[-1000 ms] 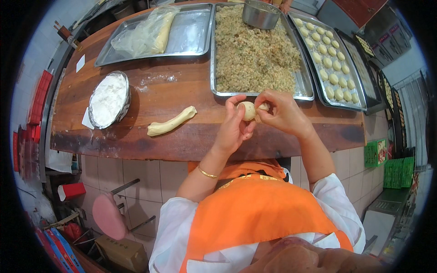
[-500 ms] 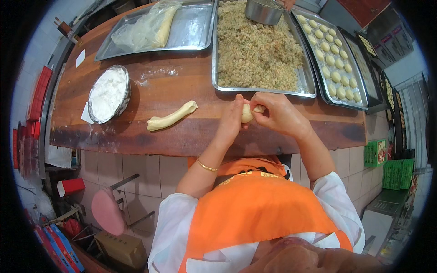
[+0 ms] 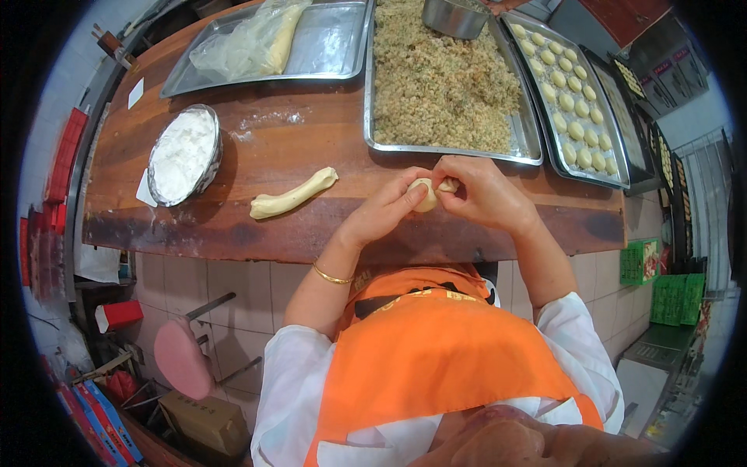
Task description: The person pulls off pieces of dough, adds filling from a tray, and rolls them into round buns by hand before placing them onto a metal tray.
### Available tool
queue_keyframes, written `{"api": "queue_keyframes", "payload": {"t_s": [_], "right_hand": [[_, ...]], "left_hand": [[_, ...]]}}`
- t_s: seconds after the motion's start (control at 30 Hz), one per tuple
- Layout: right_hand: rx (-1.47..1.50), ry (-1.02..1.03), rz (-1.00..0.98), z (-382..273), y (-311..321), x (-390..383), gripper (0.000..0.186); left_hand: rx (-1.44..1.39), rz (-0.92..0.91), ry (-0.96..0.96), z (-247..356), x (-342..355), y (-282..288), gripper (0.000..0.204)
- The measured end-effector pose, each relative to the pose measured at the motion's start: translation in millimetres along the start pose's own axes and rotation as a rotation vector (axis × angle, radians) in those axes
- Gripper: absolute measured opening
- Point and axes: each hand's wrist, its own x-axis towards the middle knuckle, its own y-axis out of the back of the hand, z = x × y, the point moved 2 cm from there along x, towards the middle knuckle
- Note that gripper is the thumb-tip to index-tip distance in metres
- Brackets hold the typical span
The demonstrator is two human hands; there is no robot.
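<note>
A smooth pale ball of dough [image 3: 426, 198] sits in my left hand [image 3: 387, 208], its thumb laid over the near side and its fingers curled round behind. My right hand [image 3: 489, 196] pinches a small knob of dough [image 3: 449, 185] at the ball's right side; whether the knob is still joined to the ball I cannot make out. Both hands are over the wooden table [image 3: 327, 226], just below the tray of filling [image 3: 443, 93]. To the left of them a short roll of dough [image 3: 294, 194] lies on the wood.
A bowl of white flour [image 3: 184, 156] stands at the left. Behind it, a metal tray [image 3: 331, 47] holds bagged dough [image 3: 241, 47]. A metal pot [image 3: 455, 19] rests in the filling, near another person's hand [image 3: 498, 6]. Rows of dough balls fill a tray [image 3: 580, 177] at right.
My left hand has turned, with its thumb now laid across the dough ball and the wrist lower and farther left. The right hand keeps its pinch, slightly shifted to the right.
</note>
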Motion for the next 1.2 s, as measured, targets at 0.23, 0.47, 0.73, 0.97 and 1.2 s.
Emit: {"api": "queue_keyframes", "payload": {"t_s": [0.23,0.47,0.73,0.97,1.2], "right_hand": [[-0.066,0.001,-0.074,-6,0,1,0.012],[-0.275,0.238,-0.127,-6,-13,1,0.018],[0.396,0.096,0.113,5,-25,9,0.024],[-0.144,-0.029,0.036,52,-90,-13,0.029],[-0.111,-0.006,0.326,48,-89,-27,0.034]], "left_hand": [[0.559,-0.08,-0.354,-12,7,7,0.05],[0.393,-0.26,-0.349,-5,8,17,0.05],[0.232,-0.087,-0.181,-39,-13,29,0.042],[0.919,0.38,-0.419,-62,-42,41,0.044],[0.879,0.471,-0.294,-60,-41,38,0.032]]}}
